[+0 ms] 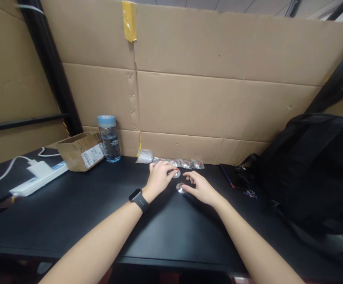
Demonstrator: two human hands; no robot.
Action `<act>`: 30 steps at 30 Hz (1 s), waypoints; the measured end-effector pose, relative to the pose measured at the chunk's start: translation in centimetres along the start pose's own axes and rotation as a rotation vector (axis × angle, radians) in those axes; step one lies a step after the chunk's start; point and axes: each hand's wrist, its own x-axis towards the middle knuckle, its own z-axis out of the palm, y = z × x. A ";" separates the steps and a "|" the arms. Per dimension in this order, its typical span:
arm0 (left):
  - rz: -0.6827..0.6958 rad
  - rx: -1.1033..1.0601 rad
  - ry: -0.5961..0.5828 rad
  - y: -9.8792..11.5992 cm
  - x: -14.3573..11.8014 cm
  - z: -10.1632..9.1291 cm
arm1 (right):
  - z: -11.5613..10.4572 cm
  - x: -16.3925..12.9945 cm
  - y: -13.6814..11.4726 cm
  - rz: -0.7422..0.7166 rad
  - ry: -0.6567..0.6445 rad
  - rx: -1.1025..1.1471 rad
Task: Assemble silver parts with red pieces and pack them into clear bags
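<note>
Silver discs: two small shiny round metal discs [180, 188] on the black bench [71, 205], near the row of bagged ones [186, 163].
Left hand [159, 177]: your fingertips rest on the far disc [176, 173], not lifted.
Right hand [199, 187]: pinching the near disc's edge.
Tip: press lightly; they likely slide.
Look: flat, reflective, red speck.

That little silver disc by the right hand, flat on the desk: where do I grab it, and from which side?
Probably pinch the silver disc across its rim from above. It lies flat on the black desk, offering no side face, and the right hand already touches its right edge.
</note>
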 end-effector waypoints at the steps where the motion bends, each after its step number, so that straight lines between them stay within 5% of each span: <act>1: -0.017 0.009 0.004 -0.3 0.1 -0.1 | 0.2 -0.1 0.0 0.003 -0.033 -0.017; 11: -0.152 -0.029 -0.052 -0.5 0.4 -0.4 | 0.4 0.2 0.0 -0.030 -0.083 -0.061; 18: -0.239 -0.360 -0.124 0.3 0.1 0.8 | 0.0 0.5 -0.3 0.144 0.102 0.351; 23: -0.204 -0.605 -0.098 0.5 -0.3 2.0 | -0.3 0.5 -1.1 0.174 0.091 0.580; 30: -0.246 -0.649 -0.100 0.7 -0.4 2.6 | 0.2 0.5 -0.7 0.201 0.104 0.763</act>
